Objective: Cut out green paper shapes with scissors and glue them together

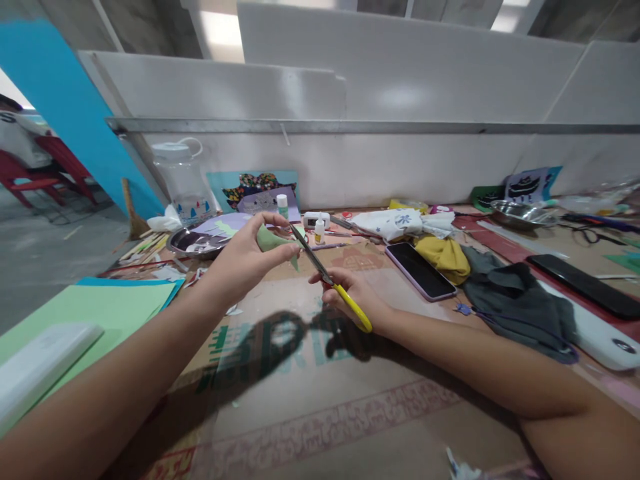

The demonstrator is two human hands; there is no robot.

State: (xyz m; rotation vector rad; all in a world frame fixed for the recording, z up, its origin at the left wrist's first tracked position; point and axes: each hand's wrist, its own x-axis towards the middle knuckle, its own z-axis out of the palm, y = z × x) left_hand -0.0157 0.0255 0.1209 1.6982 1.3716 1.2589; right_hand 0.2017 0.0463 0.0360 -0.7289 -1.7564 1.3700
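Observation:
My left hand pinches a small piece of green paper between thumb and fingers, raised above the cardboard-covered table. In my right hand is a pair of scissors with yellow handles, my fingers closed round them. The dark blades point up and left, and their tips are close by the green paper at my left thumb. Whether the blades touch the paper I cannot tell. Shadows of both hands fall on the printed cardboard below.
Left lie green paper sheets with a white box-like object. Behind stand a metal bowl, a clear bottle and a small glue bottle. A phone, a dark cloth and another phone lie right.

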